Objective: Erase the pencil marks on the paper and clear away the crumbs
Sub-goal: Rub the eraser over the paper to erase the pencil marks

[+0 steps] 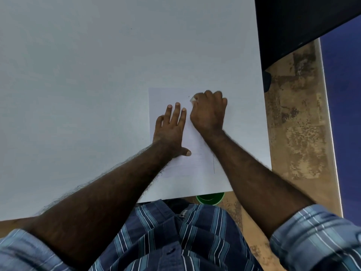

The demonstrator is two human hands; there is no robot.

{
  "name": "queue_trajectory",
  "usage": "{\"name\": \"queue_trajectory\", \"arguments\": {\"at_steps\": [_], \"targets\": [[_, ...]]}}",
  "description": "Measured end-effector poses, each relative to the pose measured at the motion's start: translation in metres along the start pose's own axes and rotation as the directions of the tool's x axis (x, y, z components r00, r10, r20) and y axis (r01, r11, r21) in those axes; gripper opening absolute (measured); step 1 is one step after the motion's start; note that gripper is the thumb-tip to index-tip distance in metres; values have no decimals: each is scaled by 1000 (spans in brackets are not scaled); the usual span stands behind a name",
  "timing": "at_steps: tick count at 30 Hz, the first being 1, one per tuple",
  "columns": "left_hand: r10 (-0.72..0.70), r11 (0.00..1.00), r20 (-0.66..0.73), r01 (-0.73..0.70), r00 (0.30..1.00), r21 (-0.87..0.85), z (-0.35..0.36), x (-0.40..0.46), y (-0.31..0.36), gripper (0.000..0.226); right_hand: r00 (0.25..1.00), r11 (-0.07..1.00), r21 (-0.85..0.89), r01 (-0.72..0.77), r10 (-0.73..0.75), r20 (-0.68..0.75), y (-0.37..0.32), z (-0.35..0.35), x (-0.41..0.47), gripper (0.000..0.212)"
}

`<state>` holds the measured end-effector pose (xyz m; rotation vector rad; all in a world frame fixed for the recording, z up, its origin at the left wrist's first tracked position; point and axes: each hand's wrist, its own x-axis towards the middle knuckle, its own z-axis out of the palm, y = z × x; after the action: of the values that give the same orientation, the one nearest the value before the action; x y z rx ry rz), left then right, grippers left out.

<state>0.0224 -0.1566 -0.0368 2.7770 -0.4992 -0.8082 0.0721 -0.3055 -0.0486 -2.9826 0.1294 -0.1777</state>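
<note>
Head view: L hand [172, 126] flat, fingers straight, pinning paper [197, 153]; R hand [209, 110] pinching eraser [193, 100] — erasing underway, faint marks left, crumbs not yet cleared.

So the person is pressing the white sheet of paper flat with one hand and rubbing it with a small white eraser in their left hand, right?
Almost. The small white eraser is in the right hand, not the left. The left hand is the one lying flat with straight fingers, pressing the white sheet of paper down on the pale table. The head view shows this.
</note>
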Motion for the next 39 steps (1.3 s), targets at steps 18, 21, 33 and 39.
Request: {"name": "queue_trajectory", "arguments": {"at_steps": [18,21,33,39], "targets": [[11,997,-24,-13,1000,-70,-6,-6,0,139,919,717,582,-385,241,311,12,-35,-80,12],[31,989,-81,-42,996,-141,-3,-19,-9,116,933,746,568,-348,215,289,16,-33,-86,10],[58,995,-29,-60,998,-83,18,-71,-57,117,970,834,510,-210,113,215,36,-18,-64,4],[46,998,-50,-47,998,-28,23,-73,-54,123,971,826,521,-215,123,205,30,-25,-54,2]]}}
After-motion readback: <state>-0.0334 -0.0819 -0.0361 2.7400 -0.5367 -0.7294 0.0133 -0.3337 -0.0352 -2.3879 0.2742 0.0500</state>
